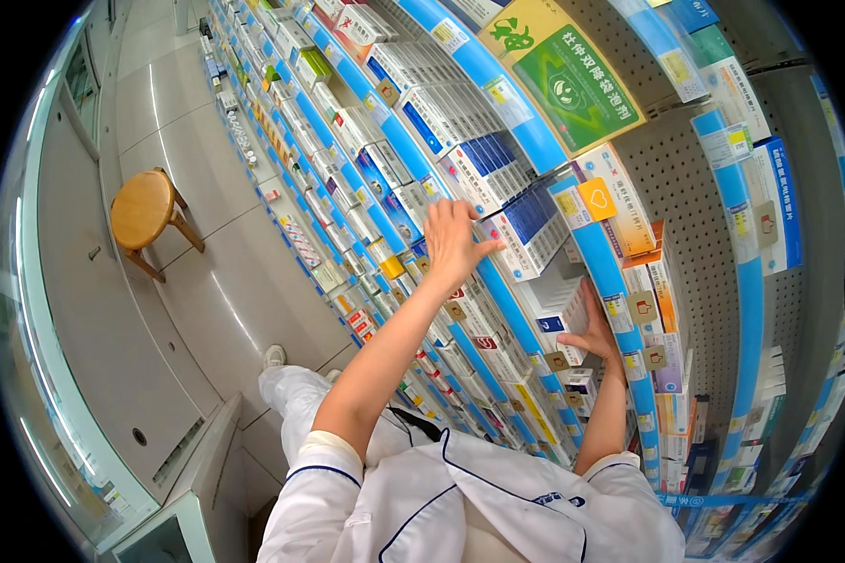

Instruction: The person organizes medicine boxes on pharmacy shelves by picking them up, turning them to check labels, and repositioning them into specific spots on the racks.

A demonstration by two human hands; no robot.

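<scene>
My left hand (453, 241) is at the front of a shelf, thumb spread from the bent fingers, with nothing held. Its fingertips are at a row of white and blue medicine boxes (484, 171), and its thumb is by a similar row (528, 232); exact contact is unclear. Lower on the same shelf, my right hand (595, 328) grips the side of a row of white medicine boxes (560, 302) with small blue marks. Its thumb lies at their front, and the fingers reach back along the row, partly hidden.
Blue price-label strips (598, 264) edge the shelves. A large green and yellow box (570, 84) stands on the shelf above my hands. At left are a wooden stool (143, 209) on the tiled floor (232, 281) and a glass-topped counter (77, 281).
</scene>
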